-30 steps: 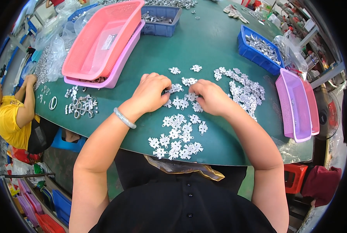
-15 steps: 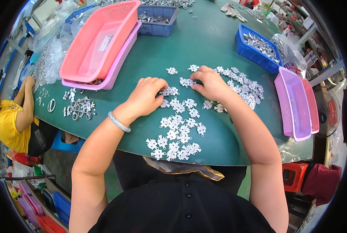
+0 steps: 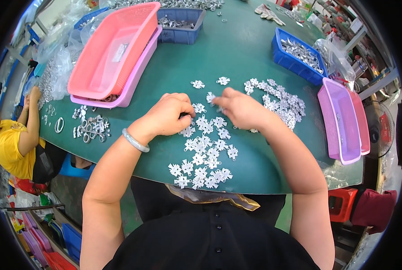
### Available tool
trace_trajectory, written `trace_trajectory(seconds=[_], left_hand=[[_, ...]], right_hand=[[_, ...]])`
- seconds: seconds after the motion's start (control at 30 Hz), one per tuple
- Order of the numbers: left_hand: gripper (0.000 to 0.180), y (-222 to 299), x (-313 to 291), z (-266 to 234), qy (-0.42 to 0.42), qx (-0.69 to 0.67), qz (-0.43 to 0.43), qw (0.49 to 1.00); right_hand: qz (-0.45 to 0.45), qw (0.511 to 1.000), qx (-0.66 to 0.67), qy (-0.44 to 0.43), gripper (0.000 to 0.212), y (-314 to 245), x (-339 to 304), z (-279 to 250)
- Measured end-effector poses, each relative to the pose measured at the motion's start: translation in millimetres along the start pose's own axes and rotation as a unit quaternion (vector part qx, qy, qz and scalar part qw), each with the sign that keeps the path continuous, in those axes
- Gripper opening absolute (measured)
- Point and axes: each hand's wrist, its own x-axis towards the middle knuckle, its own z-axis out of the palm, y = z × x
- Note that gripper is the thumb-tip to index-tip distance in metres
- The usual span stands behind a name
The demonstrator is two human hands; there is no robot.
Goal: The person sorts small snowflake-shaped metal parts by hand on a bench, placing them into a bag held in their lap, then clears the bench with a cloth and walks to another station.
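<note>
My left hand [image 3: 170, 115], a pale bangle at its wrist, is closed with thumb and fingers curled together beside small silver metal pieces; whether it pinches one is hidden. Across from it, my right hand [image 3: 242, 109] hovers with fingertips smeared by motion next to a flat, notched metal piece [image 3: 210, 96]. Between my forearms a loose cluster of the same pieces [image 3: 203, 143] runs toward the table's near edge. To the right of my right hand lies a larger heap of them [image 3: 287, 102]. Two single pieces [image 3: 198, 84] [image 3: 223, 81] lie farther out.
Stacked pink baskets [image 3: 113, 54] stand at left, rings and small parts [image 3: 93, 127] below them. Blue bins of metal parts [image 3: 300, 56] [image 3: 180, 33] sit farther back. A lilac basket [image 3: 340, 119] is at the right edge. A person in yellow [image 3: 14, 146] works at far left.
My right hand's fingertips have shifted left and slightly nearer, and the metal piece there now lies apart from most of the hand. My left hand has moved slightly nearer to me.
</note>
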Motion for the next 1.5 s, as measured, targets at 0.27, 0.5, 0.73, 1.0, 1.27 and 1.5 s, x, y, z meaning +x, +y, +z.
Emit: trace_trajectory(seconds=[0.27,0.5,0.73,1.0,1.27,1.5], left_hand=[[0.039,-5.1,23.9,11.1,0.117,0.145,-0.013,0.982],[0.035,-5.3,29.7,9.8,0.060,0.143,-0.063,0.986],[0.030,-6.3,18.2,12.0,0.040,0.046,0.021,0.998],[0.046,14.4,-31.8,30.2,-0.001,0.031,-0.018,0.999],[0.050,29.1,-49.6,52.1,0.053,0.064,0.011,0.996],[0.043,44.6,-68.4,60.1,0.129,0.086,0.033,0.987]], right_hand=[[0.170,0.980,0.025,0.097,0.031,31.8,23.9,-14.2],[0.109,0.989,-0.058,0.075,0.035,34.4,34.2,-11.1],[0.029,0.998,-0.012,0.051,0.027,1.7,17.6,9.6],[0.022,0.988,0.000,0.153,0.055,-45.6,-24.0,51.3],[0.063,0.985,0.004,0.159,0.062,-71.4,-46.7,72.0],[0.083,0.982,-0.003,0.167,0.060,-93.2,-57.7,78.8]])
